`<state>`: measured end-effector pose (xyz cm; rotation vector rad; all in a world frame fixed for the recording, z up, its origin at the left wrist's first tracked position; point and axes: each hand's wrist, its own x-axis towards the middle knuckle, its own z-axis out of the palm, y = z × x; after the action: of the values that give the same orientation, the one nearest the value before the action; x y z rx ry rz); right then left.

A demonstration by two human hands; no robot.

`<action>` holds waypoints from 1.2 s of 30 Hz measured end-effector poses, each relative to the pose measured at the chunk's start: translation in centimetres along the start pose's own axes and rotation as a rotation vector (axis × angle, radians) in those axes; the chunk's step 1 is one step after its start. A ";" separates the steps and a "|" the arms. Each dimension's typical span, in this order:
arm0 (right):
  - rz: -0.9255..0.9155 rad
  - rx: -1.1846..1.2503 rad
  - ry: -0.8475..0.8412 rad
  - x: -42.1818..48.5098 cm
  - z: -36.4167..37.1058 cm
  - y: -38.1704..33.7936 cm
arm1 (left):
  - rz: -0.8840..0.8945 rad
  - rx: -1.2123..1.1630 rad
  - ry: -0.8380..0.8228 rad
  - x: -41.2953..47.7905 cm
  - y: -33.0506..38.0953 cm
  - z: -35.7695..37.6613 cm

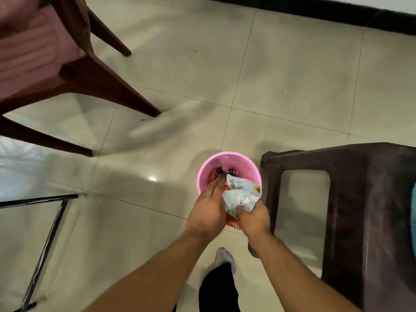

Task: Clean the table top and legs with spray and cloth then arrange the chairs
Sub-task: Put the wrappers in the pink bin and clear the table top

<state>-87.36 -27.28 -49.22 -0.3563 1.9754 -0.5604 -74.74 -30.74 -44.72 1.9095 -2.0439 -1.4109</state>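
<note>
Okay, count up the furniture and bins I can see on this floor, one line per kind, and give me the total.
Seats: 2, the wooden chair and the dark plastic seat
Glass table: 1
Pink bin: 1
Total: 4

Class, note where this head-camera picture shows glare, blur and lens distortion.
Head view: glare spot on the floor left of the pink bucket; the chair top left is blurred; the stool at the right edge looks stretched, wide-angle distortion; the packet over the bucket is sharpest.
</note>
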 end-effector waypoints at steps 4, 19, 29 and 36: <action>0.135 0.041 -0.014 4.8 1.0 -0.4 | 0.057 0.159 0.128 0.2 -2.5 0.5; -0.258 -0.506 -0.275 2.2 0.8 -1.8 | 0.014 0.343 0.029 -2.0 -5.1 -0.2; -0.747 -1.044 -0.160 -10.7 -3.0 -5.9 | -0.044 0.486 -0.036 -9.2 0.5 -7.3; -1.024 -1.271 -0.117 -26.5 -5.6 -14.1 | -0.084 0.472 0.142 -23.0 5.6 -17.8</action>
<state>-80.37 -25.31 -19.56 -2.1624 1.6724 0.2306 -63.40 -23.57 -18.35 2.2018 -2.4084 -0.8176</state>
